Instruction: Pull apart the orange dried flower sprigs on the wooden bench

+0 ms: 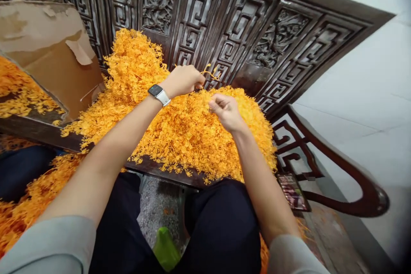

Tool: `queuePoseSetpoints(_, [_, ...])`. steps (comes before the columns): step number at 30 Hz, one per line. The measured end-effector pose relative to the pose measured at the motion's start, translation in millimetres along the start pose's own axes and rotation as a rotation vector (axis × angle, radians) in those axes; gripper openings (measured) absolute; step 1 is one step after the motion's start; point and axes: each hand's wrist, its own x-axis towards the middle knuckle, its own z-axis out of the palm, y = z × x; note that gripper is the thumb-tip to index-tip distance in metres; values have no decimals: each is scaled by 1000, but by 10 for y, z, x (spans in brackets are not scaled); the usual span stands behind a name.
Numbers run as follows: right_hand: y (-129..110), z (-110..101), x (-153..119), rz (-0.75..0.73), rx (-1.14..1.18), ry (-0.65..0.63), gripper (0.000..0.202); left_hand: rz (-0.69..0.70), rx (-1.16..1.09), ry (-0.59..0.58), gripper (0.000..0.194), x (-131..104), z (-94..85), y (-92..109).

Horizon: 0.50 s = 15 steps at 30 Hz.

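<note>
Orange plastic-looking sprigs lie in a large heap (189,132) on a dark wooden bench (150,167). Above the heap, my left hand (186,80), with a watch (156,90) on its wrist, is closed on a thin orange sprig (210,72) that sticks out to the right past the fingers. A little lower and to the right, my right hand (226,111) is pinched over the heap, its fingertips turned left. What lies between those fingertips is too small and blurred to name. The two hands are apart.
A torn cardboard piece (54,51) stands at the left, with more orange sprigs beside it. The bench's carved back (224,21) rises behind the heap. At the right are a curved armrest (340,167) and a phone (293,192) showing a picture. Something green (166,250) lies between the knees.
</note>
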Motion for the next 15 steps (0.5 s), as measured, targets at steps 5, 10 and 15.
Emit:
queuePoseSetpoints(5, [-629, 292, -66, -217, 264, -365, 22, -263, -46, 81, 23, -47, 179, -634])
queuePoseSetpoints(10, [-447, 221, 65, 90, 640, 146, 23, -274, -532, 170, 19, 32, -18, -763])
queuePoseSetpoints(15, [159, 122, 172, 582, 664, 560, 21, -157, -751, 204, 29, 130, -290, -274])
